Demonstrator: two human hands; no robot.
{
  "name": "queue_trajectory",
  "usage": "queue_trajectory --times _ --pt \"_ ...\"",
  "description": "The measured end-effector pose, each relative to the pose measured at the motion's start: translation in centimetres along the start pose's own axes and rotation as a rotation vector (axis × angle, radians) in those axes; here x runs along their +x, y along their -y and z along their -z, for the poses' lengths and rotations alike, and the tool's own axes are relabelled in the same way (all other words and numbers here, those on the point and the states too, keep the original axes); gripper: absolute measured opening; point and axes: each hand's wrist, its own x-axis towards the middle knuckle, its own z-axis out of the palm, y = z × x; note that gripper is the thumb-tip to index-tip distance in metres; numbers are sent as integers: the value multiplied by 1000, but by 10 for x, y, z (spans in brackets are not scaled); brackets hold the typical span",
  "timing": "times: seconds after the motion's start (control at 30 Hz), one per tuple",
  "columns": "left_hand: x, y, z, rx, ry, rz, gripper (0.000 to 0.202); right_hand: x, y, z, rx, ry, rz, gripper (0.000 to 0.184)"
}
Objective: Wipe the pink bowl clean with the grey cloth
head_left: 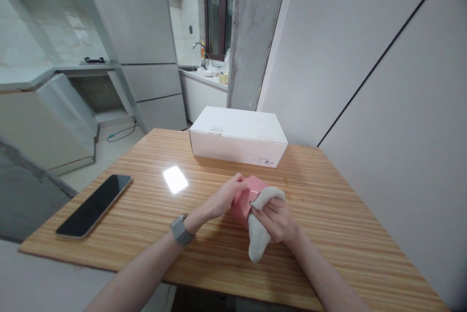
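Observation:
A small pink box-like object [245, 205] with flat faces is held just over the wooden table; its exact kind I cannot make out. My left hand [229, 195] is closed on its left side, and a watch with a grey band [181, 230] circles that wrist. Bunched in my right hand [275, 218] is a light grey cloth [258, 238], pressed against the pink object's right side. One end of the cloth hangs down below the fingers. Part of the pink object is hidden behind the cloth and both hands.
A white cardboard box [237, 144] stands at the back of the wooden table [350, 234]. To the left lies a black-screened phone [95, 205]. A white wall panel [394, 108] borders the right side. Beyond are a fridge [146, 25] and a sink counter with a faucet [202, 52].

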Motion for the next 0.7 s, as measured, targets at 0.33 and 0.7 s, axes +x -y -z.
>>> queue_trajectory --times 0.33,0.7 --pt "-8 -13 8 122 103 -32 41 0 4 -6 131 14 -1 28" --pt "-6 -6 1 59 95 -83 21 -6 -2 1 -16 -58 -88 27"
